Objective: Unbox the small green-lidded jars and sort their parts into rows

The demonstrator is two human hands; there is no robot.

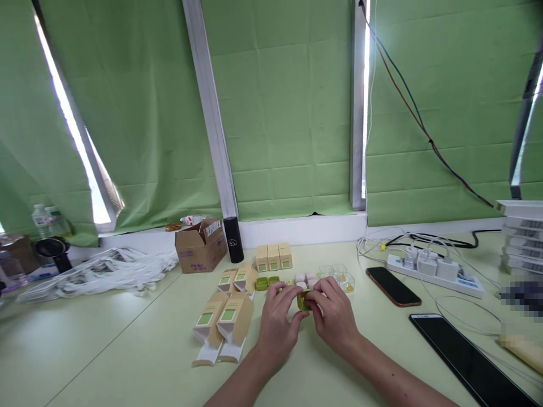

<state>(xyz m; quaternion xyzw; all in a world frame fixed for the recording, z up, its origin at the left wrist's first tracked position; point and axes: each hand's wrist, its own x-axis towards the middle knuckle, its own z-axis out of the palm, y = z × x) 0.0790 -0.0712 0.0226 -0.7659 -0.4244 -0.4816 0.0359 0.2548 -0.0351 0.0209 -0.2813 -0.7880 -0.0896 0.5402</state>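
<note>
Between my two hands, just above the table, is a small olive-green case (302,301). My left hand (278,319) pinches its left side with fingertips and thumb, and my right hand (335,314) grips its right side. Behind my left hand lie more green cases (262,283). Small white-pink pieces (300,278) sit just beyond my fingers, beside clear round containers (339,271) with something yellow in them. Left of my hands are opened beige cartons with green labels (235,316). Three closed beige boxes (274,257) stand side by side farther back.
A cardboard box (199,249) and a black cylinder (233,240) stand at the back. White cables (106,271) lie left. On the right are a phone (393,286), a larger black-screened device (470,359), a power strip (436,274) with wires, and stacked white trays (524,237).
</note>
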